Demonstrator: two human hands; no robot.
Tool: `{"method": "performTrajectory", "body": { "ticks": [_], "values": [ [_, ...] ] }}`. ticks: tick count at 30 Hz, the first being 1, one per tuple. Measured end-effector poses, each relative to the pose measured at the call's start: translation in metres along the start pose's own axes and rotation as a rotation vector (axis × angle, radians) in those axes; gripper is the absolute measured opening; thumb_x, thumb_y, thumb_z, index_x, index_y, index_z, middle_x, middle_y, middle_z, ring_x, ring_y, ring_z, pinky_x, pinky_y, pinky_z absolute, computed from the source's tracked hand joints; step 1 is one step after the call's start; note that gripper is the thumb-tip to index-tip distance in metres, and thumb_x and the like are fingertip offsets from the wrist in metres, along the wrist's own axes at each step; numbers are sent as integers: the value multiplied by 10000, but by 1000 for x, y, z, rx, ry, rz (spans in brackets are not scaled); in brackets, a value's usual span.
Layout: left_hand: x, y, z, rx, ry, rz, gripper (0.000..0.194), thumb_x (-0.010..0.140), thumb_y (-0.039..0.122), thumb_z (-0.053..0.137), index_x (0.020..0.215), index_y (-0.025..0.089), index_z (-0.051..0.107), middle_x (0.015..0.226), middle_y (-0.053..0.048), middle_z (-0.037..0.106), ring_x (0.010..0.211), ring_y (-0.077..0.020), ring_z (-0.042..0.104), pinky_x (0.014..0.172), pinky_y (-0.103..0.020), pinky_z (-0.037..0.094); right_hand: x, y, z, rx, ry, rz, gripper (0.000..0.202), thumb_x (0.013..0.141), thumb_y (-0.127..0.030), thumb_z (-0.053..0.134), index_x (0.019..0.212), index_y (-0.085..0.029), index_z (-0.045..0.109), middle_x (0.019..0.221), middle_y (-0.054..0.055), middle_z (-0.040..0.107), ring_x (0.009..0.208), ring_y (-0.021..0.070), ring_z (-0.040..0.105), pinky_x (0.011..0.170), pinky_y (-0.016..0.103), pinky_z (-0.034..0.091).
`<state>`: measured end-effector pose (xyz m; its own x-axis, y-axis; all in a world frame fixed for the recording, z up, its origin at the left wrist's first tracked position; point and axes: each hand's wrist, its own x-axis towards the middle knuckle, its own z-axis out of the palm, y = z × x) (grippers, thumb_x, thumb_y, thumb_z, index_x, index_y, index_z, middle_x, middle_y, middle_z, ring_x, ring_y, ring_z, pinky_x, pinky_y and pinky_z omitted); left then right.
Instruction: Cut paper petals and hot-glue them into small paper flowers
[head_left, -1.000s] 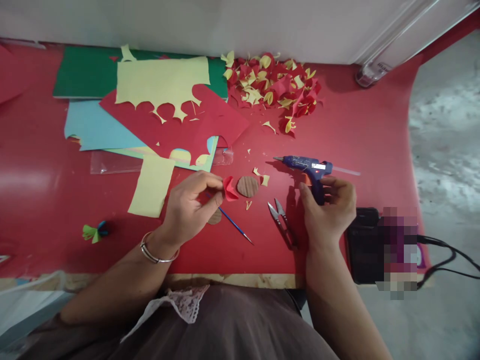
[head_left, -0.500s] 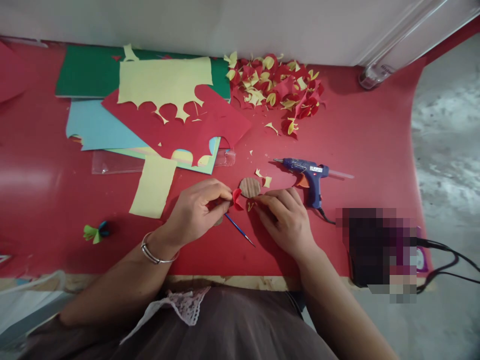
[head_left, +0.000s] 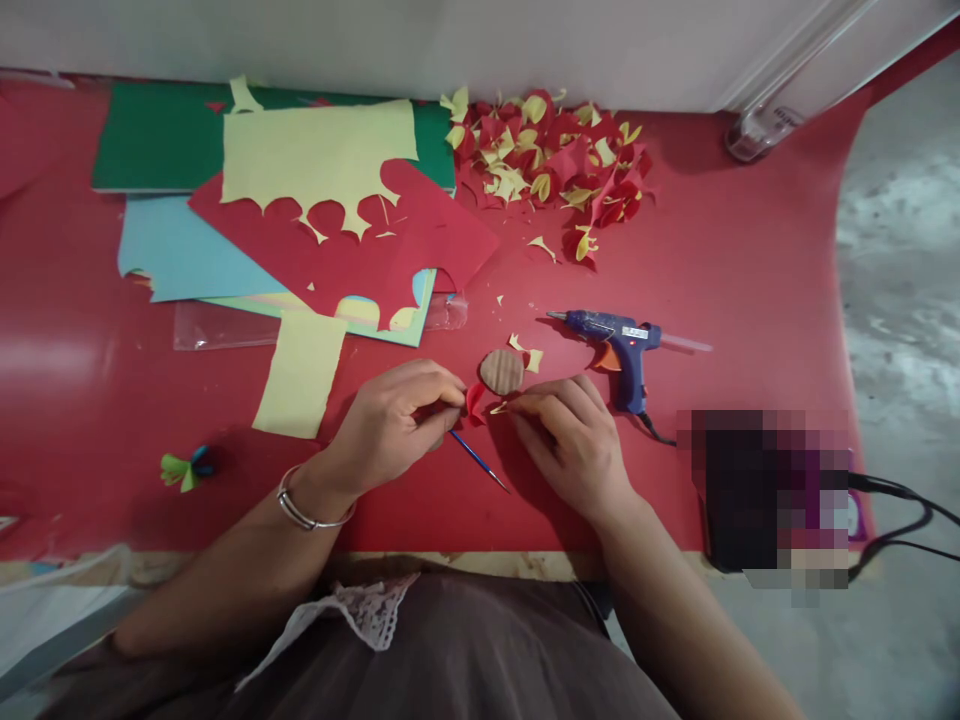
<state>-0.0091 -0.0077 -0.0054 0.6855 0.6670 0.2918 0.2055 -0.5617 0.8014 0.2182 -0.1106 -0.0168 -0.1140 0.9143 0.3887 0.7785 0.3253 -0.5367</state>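
Between the thumb and fingertips of my left hand (head_left: pixel 401 415) is a small curled red paper petal (head_left: pixel 475 402). My right hand (head_left: pixel 570 440) pinches a thin, pale yellow paper strip (head_left: pixel 499 408), its free end close to the petal but apart from it. Just beyond my fingertips lies a round, ridged brown cardboard disc (head_left: pixel 502 371). Below the petal, a blue thin-handled tool (head_left: pixel 480 460), perhaps a fine brush, rests on the table; its other end is hidden by my left hand. Two pale yellow paper scraps (head_left: pixel 533 360) lie beside the disc.
A blue glue gun (head_left: pixel 624 345) lies right of the disc. Red and yellow paper flowers (head_left: pixel 555 160) are heaped at the back. Cut yellow paper (head_left: pixel 319 150) tops coloured sheets at back left. A green and blue paper piece (head_left: pixel 186 468) sits left; a blurred-out dark object (head_left: pixel 742 490) stands right.
My right hand has turned the yellow strip from hanging downward to pointing left toward the petal. The left hand keeps its hold on the petal. The whole view has shifted slightly.
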Motion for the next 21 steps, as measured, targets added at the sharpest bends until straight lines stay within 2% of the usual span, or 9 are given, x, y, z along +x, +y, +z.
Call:
{"method": "performTrajectory", "body": {
  "ticks": [7, 21],
  "values": [
    [0, 0, 0, 8, -25, 14, 133, 981, 68, 670, 932, 180, 721, 939, -59, 781, 813, -147, 710, 744, -256, 557, 3, -14, -6, 10, 95, -14, 205, 987, -87, 693, 1122, -241, 680, 970, 58, 761, 832, 216, 674, 771, 403, 552],
    [0, -2, 4, 64, -78, 42, 115, 980, 81, 681, 936, 184, 705, 943, -57, 781, 849, -165, 725, 764, -270, 572, 4, -16, -2, 7, 93, -56, 209, 988, -85, 687, 1126, -241, 682, 975, 58, 762, 840, 205, 676, 766, 390, 557]
  ]
}}
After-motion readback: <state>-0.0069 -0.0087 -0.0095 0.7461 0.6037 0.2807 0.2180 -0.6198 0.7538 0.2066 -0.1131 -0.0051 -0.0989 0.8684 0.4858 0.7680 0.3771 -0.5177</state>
